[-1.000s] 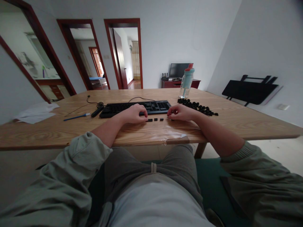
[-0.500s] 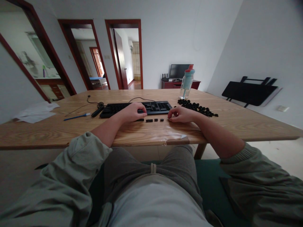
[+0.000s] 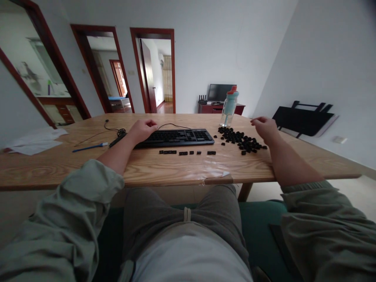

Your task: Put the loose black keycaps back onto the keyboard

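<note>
Because loose black keycaps (image 3: pixel 235 137) are lying heaped just beside the right forearm, in the head view I am watching for a sideways sweep that could be scattering them. The right hand (image 3: pixel 266 126) is hovering beyond the heap, its fingers curling toward the thumb; whether they are pinching a small piece, I cannot tell. If they are, a loose grip could be sending it off the table (image 3: pixel 164 170).

The left hand (image 3: pixel 142 130) is hanging over the left part of the keyboard (image 3: pixel 182 137), fingertips drawing close to the thumb, and I cannot tell if anything is sitting between them. A low wrist there could be nudging the keyboard forward into the row of keycaps (image 3: pixel 183 153), which is lying between it and the near edge, spoiling their spacing. The bottle (image 3: pixel 230 107) is standing right behind the heap, so a careless reach could be tipping it.
</note>
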`<state>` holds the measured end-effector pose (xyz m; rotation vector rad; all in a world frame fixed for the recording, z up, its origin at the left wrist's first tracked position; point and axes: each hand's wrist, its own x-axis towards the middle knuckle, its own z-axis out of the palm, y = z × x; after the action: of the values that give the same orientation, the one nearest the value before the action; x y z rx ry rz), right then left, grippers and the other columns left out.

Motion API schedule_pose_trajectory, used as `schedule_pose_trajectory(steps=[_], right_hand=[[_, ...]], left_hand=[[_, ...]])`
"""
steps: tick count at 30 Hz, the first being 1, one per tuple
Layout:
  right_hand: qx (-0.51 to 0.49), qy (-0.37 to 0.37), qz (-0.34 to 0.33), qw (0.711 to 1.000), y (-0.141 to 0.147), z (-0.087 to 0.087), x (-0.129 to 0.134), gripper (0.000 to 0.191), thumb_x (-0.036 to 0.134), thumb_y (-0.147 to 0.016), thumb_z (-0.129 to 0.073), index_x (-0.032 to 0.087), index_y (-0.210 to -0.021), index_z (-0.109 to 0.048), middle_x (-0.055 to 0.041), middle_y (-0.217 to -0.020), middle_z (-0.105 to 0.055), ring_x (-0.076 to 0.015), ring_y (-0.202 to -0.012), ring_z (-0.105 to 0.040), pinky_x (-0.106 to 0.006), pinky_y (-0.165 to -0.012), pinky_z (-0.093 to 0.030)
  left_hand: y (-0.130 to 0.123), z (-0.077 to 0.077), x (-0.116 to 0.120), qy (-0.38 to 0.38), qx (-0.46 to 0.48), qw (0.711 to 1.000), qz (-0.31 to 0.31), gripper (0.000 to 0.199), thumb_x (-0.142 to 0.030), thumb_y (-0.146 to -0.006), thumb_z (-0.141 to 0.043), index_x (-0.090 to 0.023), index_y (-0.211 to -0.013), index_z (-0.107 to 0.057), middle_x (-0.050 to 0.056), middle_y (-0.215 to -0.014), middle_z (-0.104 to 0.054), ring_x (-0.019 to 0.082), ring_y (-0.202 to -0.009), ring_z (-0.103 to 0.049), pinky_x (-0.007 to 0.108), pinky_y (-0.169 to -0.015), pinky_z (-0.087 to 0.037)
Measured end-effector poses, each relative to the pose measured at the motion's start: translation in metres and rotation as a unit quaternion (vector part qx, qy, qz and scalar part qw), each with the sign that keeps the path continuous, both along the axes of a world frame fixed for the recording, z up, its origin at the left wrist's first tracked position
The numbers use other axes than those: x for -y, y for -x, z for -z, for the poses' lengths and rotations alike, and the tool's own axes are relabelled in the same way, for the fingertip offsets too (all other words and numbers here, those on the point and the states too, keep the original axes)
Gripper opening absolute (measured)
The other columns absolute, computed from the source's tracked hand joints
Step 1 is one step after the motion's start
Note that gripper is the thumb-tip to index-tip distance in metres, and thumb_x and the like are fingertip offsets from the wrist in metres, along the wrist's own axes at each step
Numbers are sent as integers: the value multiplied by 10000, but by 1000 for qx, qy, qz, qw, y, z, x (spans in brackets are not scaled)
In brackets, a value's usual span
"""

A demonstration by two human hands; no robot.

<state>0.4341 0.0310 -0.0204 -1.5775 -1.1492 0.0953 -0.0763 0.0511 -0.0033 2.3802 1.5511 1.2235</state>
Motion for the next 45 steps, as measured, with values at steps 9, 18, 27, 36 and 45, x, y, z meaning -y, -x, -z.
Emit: schedule_pose_trajectory(steps=[9,18,27,36,45], right_hand=[[158,237,-85,955,-14,22,-2,176,241,-748,-720,180,-905,-768,-38,-731,-725,-150,-580,-596,-273,-593,-461],[147,253,-104,951,-11,30,-6,253,187,-758,-693,156,-1004,-745,-55,-682,-722,-144,-494,-584,-256,-475,-413],[312,155,-133,928,29,16,3,325,404,-827,-626,182,-1014,-774,-105,-963,-764,-235,-812,-684,-312,-702,-500],[268,219,-318,883,66,15,9,336,501,-771,-688,226,-924,-804,-51,-917,-773,-237,-824,-674,-333,-764,-510],[-18,170,-395,902,51,10,16,512,610,-759,-703,145,-965,-762,-35,-712,-631,-120,-596,-494,-251,-535,-387]], left_hand=[[39,9,-25,5,29,999,-36,249,-406,-769,-594,-180,-804,-690,41,-792,-689,201,-763,-592,300,-747,-446],[38,8,-21,22,38,999,-29,263,-423,-750,-586,-183,-791,-689,38,-772,-685,213,-774,-593,303,-741,-445],[32,5,-12,26,42,999,-18,285,-444,-738,-580,-176,-759,-675,42,-750,-674,209,-748,-582,304,-722,-444],[32,7,-15,22,25,999,-30,275,-442,-755,-582,-186,-780,-680,27,-763,-674,192,-738,-569,296,-719,-433],[31,4,-13,28,33,998,-39,279,-460,-728,-600,-194,-755,-677,30,-740,-674,206,-737,-574,300,-712,-438]])
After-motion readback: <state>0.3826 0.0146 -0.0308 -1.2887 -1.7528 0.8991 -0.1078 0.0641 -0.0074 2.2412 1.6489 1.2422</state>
